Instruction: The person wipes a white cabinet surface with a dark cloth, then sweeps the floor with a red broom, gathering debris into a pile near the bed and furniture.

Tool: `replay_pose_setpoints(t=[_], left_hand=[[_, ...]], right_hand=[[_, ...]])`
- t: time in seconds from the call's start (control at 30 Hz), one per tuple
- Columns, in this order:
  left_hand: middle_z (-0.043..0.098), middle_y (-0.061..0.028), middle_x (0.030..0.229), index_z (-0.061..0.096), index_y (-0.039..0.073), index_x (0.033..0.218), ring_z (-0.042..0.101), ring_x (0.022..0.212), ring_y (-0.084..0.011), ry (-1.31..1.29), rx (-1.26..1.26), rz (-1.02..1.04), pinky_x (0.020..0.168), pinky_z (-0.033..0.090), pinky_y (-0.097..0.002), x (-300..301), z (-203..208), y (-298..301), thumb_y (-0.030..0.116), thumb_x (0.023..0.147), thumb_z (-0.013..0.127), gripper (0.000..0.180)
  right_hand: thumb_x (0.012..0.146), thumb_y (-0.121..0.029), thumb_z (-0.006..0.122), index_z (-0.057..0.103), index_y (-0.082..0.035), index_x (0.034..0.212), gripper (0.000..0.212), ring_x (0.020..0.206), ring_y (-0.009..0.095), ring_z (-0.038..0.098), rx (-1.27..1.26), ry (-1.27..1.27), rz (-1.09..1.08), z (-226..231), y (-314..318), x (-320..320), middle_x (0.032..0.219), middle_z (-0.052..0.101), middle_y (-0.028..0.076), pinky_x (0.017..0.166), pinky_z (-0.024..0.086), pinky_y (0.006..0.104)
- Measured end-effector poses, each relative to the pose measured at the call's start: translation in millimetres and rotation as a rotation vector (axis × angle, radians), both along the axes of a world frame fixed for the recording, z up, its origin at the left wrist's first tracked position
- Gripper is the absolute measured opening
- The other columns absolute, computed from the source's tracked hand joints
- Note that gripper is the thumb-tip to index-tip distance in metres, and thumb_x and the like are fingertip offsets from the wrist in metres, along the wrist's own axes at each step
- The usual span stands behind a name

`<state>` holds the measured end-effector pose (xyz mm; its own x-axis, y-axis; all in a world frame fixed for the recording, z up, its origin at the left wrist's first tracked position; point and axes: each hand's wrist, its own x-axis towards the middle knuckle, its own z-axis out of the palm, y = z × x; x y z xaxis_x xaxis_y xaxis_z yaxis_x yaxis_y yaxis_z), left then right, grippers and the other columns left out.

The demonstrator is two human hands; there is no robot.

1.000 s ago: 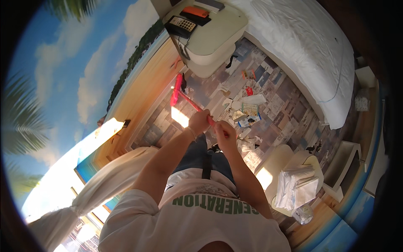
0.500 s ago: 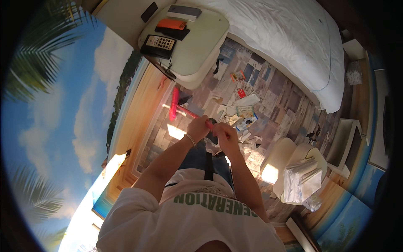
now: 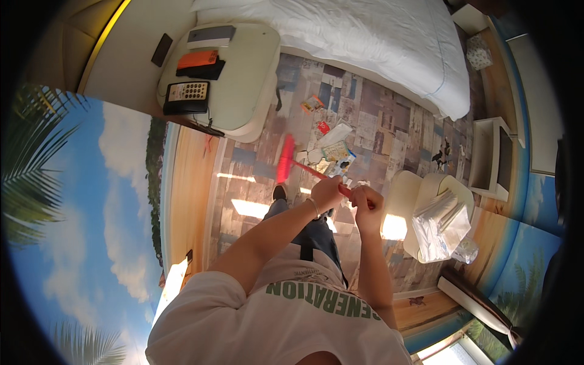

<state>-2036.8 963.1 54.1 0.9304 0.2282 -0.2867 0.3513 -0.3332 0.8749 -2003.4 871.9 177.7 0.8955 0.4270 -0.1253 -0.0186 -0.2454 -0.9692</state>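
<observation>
I hold a red broom (image 3: 286, 159) by its handle with both hands. My left hand (image 3: 326, 192) grips the handle lower down, and my right hand (image 3: 366, 199) grips it just behind, nearer my body. The broom's bristle head rests on the patchwork floor (image 3: 389, 125), left of a pile of paper scraps and wrappers (image 3: 333, 149). More scraps (image 3: 312, 104) lie further out toward the bed. My dark shoe (image 3: 279, 193) shows beside the broom.
A white bed (image 3: 371, 42) fills the top. A cream nightstand (image 3: 243, 79) holds a telephone (image 3: 187, 96), an orange item and a dark one. A round cream stool (image 3: 420, 201) with clear plastic bags (image 3: 439, 222) stands right, near a white shelf (image 3: 493, 158).
The broom head has swept right, from near the wall toward the litter pile. My body and view have turned, so the nightstand now sits upper left and the bed spans the top.
</observation>
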Motion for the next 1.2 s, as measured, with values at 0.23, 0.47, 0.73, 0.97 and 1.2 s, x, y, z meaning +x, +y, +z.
replay_pose_setpoints(t=[0.23,0.47,0.73,0.97,1.2], left_hand=[[0.063,-0.0167,0.075,0.057,0.006,0.087,0.062,0.075,-0.0352,-0.076,-0.076,-0.126,0.063,0.046,-0.0434,24,36,-15,0.025,0.084,0.059,0.019],[0.062,-0.0158,0.076,0.058,0.007,0.085,0.061,0.076,-0.0359,-0.005,0.130,-0.047,0.065,0.047,-0.0439,26,20,13,0.026,0.084,0.058,0.019],[0.061,-0.0184,0.074,0.057,0.005,0.082,0.060,0.076,-0.0379,0.033,0.207,0.019,0.064,0.046,-0.0465,69,-24,31,0.023,0.080,0.056,0.018],[0.060,-0.0154,0.070,0.053,0.003,0.079,0.061,0.071,-0.0333,-0.062,0.002,-0.087,0.060,0.045,-0.0396,151,5,-28,0.026,0.082,0.061,0.024],[0.060,-0.0179,0.071,0.052,0.005,0.078,0.059,0.073,-0.0377,-0.061,0.125,-0.131,0.059,0.043,-0.0441,193,44,-6,0.026,0.084,0.061,0.024]], right_hand=[[0.081,0.004,0.049,0.047,0.004,0.062,0.019,0.056,0.012,0.045,0.046,-0.196,0.089,34,-24,5,0.059,0.048,0.006,0.054,0.037,0.0252],[0.084,-0.003,0.051,0.058,0.005,0.069,0.019,0.059,0.012,0.051,0.115,0.041,-0.019,7,-14,17,0.070,0.058,0.009,0.063,0.044,0.0266],[0.085,-0.004,0.057,0.052,0.001,0.064,0.023,0.052,0.006,0.037,0.109,0.110,-0.037,-58,2,66,0.056,0.043,0.000,0.047,0.027,0.0247],[0.079,0.003,0.054,0.048,0.002,0.062,0.018,0.051,0.008,0.037,0.000,-0.054,-0.021,4,-41,138,0.055,0.041,0.003,0.047,0.028,0.0264],[0.082,0.001,0.053,0.056,0.005,0.072,0.012,0.058,0.010,0.049,0.101,-0.202,0.111,19,-40,181,0.068,0.057,0.005,0.053,0.037,0.0223]])
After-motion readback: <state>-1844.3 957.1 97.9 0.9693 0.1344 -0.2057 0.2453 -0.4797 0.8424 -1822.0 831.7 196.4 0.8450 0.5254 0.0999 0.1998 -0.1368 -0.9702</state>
